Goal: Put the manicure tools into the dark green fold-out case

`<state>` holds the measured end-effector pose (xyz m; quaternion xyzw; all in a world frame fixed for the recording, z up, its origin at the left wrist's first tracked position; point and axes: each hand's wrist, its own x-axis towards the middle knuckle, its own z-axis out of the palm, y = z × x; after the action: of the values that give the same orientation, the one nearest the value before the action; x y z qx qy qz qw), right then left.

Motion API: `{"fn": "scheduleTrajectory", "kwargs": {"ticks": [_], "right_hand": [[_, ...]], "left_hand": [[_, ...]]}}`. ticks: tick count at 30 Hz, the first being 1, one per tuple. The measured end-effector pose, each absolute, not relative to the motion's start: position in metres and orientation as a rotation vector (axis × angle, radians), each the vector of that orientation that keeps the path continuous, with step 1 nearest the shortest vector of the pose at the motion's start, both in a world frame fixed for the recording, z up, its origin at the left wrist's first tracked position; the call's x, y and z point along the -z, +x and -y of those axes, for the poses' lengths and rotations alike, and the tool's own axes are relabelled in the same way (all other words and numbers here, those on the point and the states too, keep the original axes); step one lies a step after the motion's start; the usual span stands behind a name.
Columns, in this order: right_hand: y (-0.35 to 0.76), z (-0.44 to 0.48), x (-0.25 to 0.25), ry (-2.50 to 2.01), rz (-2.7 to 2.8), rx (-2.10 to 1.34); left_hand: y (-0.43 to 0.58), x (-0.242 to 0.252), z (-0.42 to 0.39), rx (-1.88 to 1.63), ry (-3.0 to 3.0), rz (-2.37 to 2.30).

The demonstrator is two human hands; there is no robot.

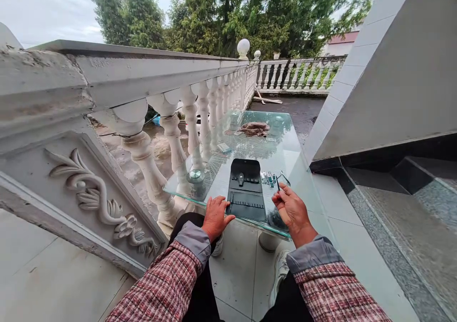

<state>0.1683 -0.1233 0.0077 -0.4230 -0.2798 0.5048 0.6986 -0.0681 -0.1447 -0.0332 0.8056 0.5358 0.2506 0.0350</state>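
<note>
Left hand [216, 216] touches the case [246, 185] by the table's [218, 177] near edge; right hand [292, 211], well apart, pinches a slim tool [278, 184].

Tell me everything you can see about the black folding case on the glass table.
The black folding case lies open on the glass table, near its front edge. It looks like leather or imitation leather. Its far flap has rounded corners and a small round dot, perhaps a snap. The middle section carries a dark tool with a rounded top; the near section has a row of small loops or slots. The left hand reaches its near left edge.
</note>
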Motion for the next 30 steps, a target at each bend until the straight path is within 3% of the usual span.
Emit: {"fn": "scheduleTrajectory", "kwargs": {"ticks": [13,30], "right_hand": [[0.131,0.134,-0.039,-0.762,0.682,-1.463],[0.109,0.128,-0.031,-1.110,0.759,-1.337]], "left_hand": [[-0.070,0.034,0.148,-0.808,2.503,-1.638],[-0.065,0.040,0.161,-0.910,2.548,-1.604]]}}
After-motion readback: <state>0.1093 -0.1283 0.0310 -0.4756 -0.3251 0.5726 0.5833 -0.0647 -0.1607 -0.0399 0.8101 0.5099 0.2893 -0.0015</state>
